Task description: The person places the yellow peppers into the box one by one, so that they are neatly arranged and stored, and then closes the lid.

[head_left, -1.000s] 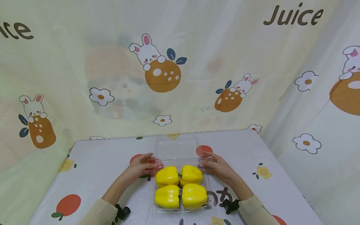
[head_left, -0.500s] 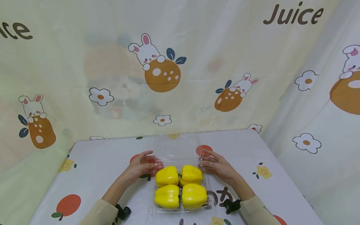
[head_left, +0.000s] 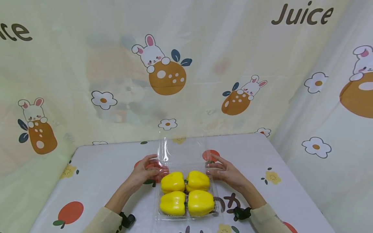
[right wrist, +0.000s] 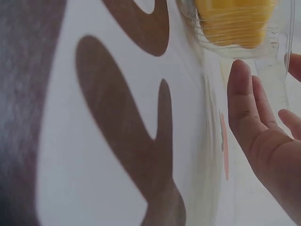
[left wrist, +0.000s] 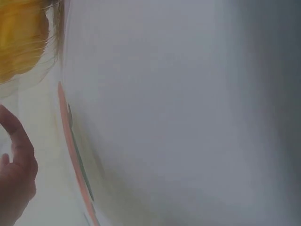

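Note:
Yellow bell peppers [head_left: 201,203], several of them, sit in two rows in a clear plastic clamshell box [head_left: 186,218]. The box's clear lid [head_left: 182,153] is tilted up at the far side, its top edge faint against the curtain. My left hand [head_left: 144,170] is at the lid's left side near the hinge, fingertips at the plastic; in the left wrist view only part of the hand shows, a finger bent. On the right side my right hand [head_left: 222,171] reaches in with extended fingers, fingertips at the lid's edge. Contact is hard to make out through the plastic.
The box stands on a white patterned tablecloth [head_left: 102,181] printed with fruit, flowers and dark lettering. A printed curtain [head_left: 116,64] rises behind the table and along both sides. Black wrist cameras [head_left: 127,220] sit by both sleeves.
The clear lid has swung upward from lying back, its far edge now higher against the curtain. Both hands have shifted only slightly; the peppers and box base have stayed put.

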The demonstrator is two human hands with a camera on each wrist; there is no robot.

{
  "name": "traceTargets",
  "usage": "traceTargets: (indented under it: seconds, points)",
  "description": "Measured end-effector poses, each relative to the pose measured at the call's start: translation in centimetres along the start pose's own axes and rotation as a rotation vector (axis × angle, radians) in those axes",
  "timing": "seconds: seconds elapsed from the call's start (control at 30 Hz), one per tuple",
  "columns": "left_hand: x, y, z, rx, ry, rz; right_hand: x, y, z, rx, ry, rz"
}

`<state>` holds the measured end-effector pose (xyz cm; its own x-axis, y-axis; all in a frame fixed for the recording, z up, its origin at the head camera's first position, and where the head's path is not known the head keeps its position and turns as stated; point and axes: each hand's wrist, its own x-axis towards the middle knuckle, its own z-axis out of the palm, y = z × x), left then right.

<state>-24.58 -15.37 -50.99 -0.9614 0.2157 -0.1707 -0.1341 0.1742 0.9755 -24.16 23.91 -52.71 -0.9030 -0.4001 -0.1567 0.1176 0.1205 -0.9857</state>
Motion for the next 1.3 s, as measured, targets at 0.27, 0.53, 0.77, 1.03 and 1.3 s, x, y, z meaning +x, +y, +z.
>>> traceTargets:
  seconds: [0.27,0.53,0.77,1.03,1.3]
  points:
    - [0.0,0.2,0.1,0.054,0.011,0.008,-0.7,-0.4,0.2,-0.090,-0.019,-0.007]
    - [0.0,0.1,0.0,0.023,-0.022,0.019,-1.4,-0.5,0.3,-0.110,0.005,0.010]
    - [0.1,0.0,-0.1,0.033,-0.032,0.049,-2.1,-0.6,0.3,-0.104,0.009,0.017]
    - [0.0,0.2,-0.1,0.045,-0.039,0.063,-2.5,-0.5,0.5,-0.075,-0.005,0.025]
    - [-0.3,0.0,-0.5,0.002,-0.129,0.129,-2.9,-0.3,0.7,-0.048,-0.004,0.038]
